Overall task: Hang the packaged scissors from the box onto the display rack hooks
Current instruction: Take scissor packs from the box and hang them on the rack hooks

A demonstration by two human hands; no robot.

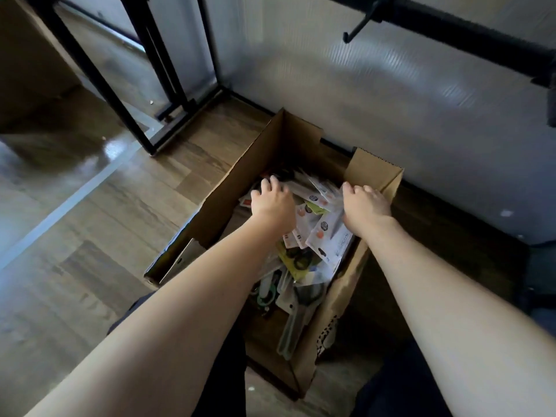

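Cardboard box (264, 152), open, on the wood floor (90, 236): heaped with packaged scissors (325, 236). My left hand (272, 203) reaches in over the pile, fingers curled down onto the packs; grip cannot be told. My right hand (365, 206), fingers bent among the packs at the far right; hold likewise unclear. Rack hook (358, 27) above, bare, on a black bar (469, 37).

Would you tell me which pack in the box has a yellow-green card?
The pack at the box's middle, below both hands, with dark scissor loops; the neighbouring packs are white.
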